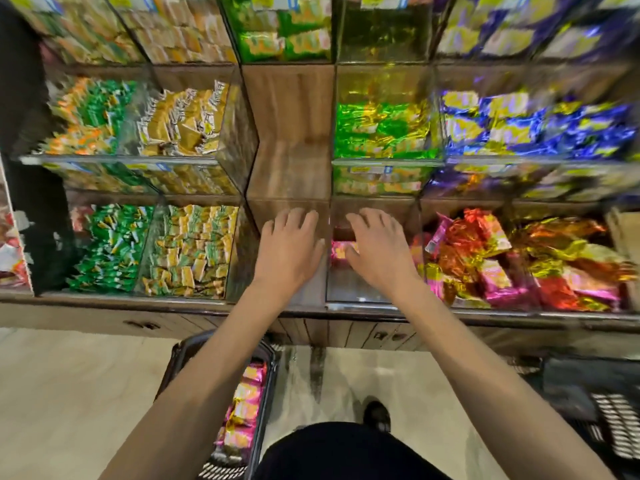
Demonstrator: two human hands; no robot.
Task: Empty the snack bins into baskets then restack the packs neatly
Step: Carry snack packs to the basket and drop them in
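Snack bins (346,285), perhaps glass, on shelf (104,315)

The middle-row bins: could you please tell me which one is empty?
The bin straight above the left hand: only bare wood shows, while its neighbours hold yellow packs and green foil packs.

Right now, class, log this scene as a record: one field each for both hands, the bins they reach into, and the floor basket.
left hand: open, fingers spread, over the empty bin
right hand: open, fingers spread, over the next bin
next bin: nearly empty, one pink pack by the thumb
basket: on the floor, lower left, holds pink packs
contact: cannot tell if either hand touches anything
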